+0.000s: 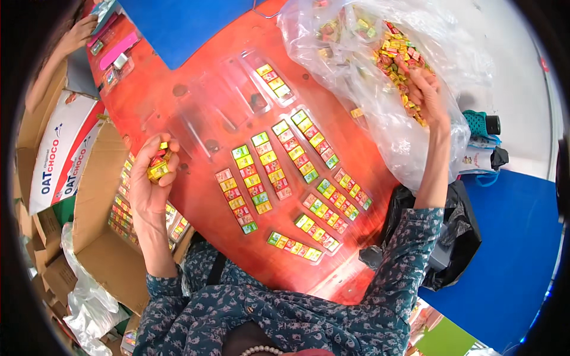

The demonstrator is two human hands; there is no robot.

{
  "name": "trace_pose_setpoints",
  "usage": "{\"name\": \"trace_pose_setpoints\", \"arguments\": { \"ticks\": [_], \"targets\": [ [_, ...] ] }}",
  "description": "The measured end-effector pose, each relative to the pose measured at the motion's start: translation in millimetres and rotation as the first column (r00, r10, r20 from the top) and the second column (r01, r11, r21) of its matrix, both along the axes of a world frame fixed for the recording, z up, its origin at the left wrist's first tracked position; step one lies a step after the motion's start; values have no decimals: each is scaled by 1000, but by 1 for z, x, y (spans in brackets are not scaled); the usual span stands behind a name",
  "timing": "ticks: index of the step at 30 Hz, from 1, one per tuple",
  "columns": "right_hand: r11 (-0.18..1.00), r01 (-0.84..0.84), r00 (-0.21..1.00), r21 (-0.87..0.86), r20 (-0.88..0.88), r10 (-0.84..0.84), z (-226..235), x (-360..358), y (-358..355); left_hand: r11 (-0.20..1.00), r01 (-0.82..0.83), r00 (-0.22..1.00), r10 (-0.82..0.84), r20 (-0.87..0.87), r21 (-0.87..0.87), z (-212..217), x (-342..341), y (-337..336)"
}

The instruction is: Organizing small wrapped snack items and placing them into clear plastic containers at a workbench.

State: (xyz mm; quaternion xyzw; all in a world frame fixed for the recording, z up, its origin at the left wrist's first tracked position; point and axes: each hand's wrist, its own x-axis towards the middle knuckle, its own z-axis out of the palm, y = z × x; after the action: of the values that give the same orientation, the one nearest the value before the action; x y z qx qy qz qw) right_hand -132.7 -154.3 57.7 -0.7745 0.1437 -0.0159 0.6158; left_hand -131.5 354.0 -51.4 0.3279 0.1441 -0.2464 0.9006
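Observation:
My left hand (149, 181) is closed around a small bunch of wrapped candies (158, 164), held above the left edge of the red table (196, 77). My right hand (428, 95) reaches into a large clear plastic bag (386, 71) full of wrapped candies (396, 50) and grips some of them. Between my hands, clear plastic trays (279, 172) lie on the table with rows of small square candies in them. One tray further back (273, 80) holds only a short row.
An open cardboard box (101, 237) with filled trays stands at my left, beside a white printed carton (59, 148). Another person's hand (77, 32) is at the far left by pink items. A black bag (457, 231) hangs at my right.

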Motion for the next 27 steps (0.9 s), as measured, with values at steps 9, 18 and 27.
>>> {"name": "trace_pose_setpoints", "arguments": {
  "ticks": [9,18,27],
  "targets": [
    [934,-289,957,-208,-84,277,30,5,158,986,166,986,-166,21,-6,13,-2,-28],
    [774,-633,769,35,-86,633,-24,12,251,948,286,951,-299,-82,-136,18,2,-72],
    [128,-115,786,-985,-11,618,-64,90,215,963,224,963,-242,-121,-149,15,3,-60]
  ]
}}
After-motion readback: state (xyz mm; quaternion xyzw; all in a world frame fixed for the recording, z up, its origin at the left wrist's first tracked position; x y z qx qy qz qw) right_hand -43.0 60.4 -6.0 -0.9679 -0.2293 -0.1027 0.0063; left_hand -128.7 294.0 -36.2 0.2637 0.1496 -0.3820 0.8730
